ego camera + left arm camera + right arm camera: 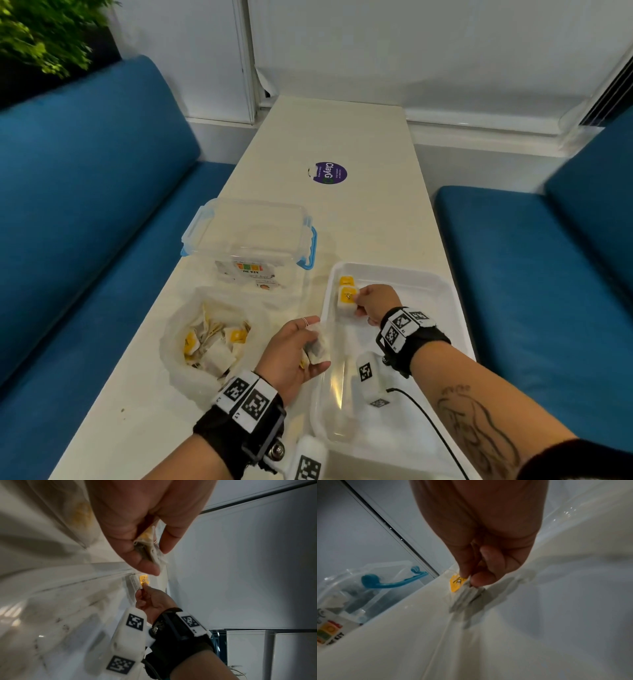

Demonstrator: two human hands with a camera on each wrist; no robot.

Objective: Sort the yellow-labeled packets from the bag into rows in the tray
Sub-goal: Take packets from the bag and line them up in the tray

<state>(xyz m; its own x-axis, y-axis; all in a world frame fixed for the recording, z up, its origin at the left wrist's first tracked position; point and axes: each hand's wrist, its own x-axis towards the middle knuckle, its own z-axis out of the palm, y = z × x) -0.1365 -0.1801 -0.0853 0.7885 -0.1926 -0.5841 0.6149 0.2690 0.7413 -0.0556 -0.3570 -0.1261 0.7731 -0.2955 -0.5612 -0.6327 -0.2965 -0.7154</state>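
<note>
A white tray [442, 291] lies on the table at the right. One yellow-labeled packet [346, 281] rests in its far left corner. Just in front of it, my right hand [375, 303] pinches a second packet [346, 298] by its edge, low over the tray floor; the right wrist view shows fingertips [478, 580] on that packet [458, 582]. My left hand [294, 356] holds a small bunch of packets [317, 349] beside the tray's left rim, also seen as packets [150, 549] in the left wrist view. The open plastic bag [178, 339] left of it holds several more packets.
A clear lidded box with blue clips [250, 236] stands behind the bag. A purple round sticker [329, 172] lies further back on the table. Blue bench seats flank the table on both sides. A black cable [428, 421] runs over the tray's near part.
</note>
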